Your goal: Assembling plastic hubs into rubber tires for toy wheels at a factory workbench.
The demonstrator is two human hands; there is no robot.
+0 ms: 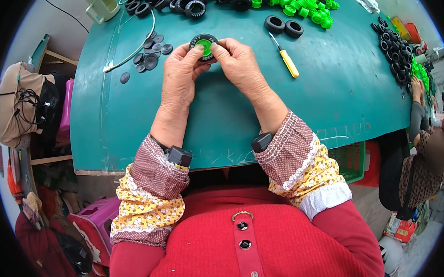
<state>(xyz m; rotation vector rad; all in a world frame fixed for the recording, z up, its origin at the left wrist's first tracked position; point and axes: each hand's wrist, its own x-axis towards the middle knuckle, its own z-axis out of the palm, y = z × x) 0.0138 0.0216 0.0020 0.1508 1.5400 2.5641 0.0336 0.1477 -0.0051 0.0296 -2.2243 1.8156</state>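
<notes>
Between my two hands, above the green table, I grip a small black toy tyre with a bright green wheel hub (pixel 203 48) set in its middle. My left hand (pixel 181 72) is closed on its left side, thumb pressed on the green hub. From the right, my right hand (pixel 239 65) is closed on the same wheel, its thumb also at the hub. Fingers behind the tyre are partly hidden. To the right lies a screwdriver (pixel 287 62) with a yellow handle, below two loose black tyres (pixel 293 28). Several flat black discs (pixel 150 61) lie left of my left hand.
Heaps of black tyres (pixel 195 8) and green hubs (pixel 307 6) cover the table's far edge. A pale green mug (pixel 102 4) stands far left, near a white cord (pixel 136 49). At the right end, another person's hands (pixel 418 89) work beside more tyres (pixel 395 57).
</notes>
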